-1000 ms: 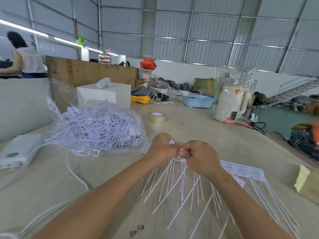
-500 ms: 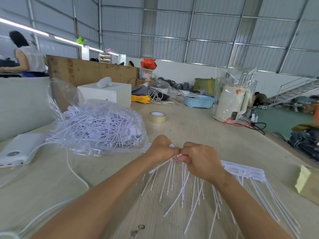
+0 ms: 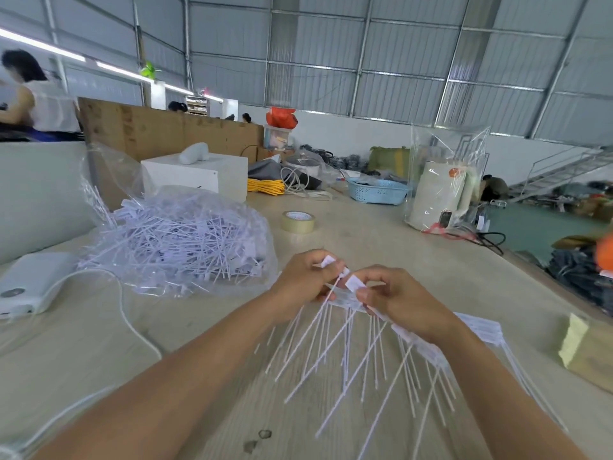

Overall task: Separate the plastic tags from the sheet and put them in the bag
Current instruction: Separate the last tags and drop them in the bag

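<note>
Both hands are meeting above the worktop [image 3: 381, 247]: the left hand [image 3: 303, 277] is pinching loose plastic tags [image 3: 326, 307], and the right hand [image 3: 398, 297] is gripping the sheet [image 3: 477, 327]. Left of them, the bag [image 3: 175, 240] is lying full of tags.

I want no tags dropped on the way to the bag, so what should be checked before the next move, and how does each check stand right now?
1. Left hand grips the loose tags: ok, fingers curled round them.
2. Right hand holds the sheet: ok, pinching its near end.
3. Current tag fully torn free: cannot tell, the hands cover the joint.
4. Tags left on the sheet: ok, a row of them hangs past the right wrist.
5. Bag at the left: ok, on the table.
6. Bag mouth open toward the hands: cannot tell.
</note>
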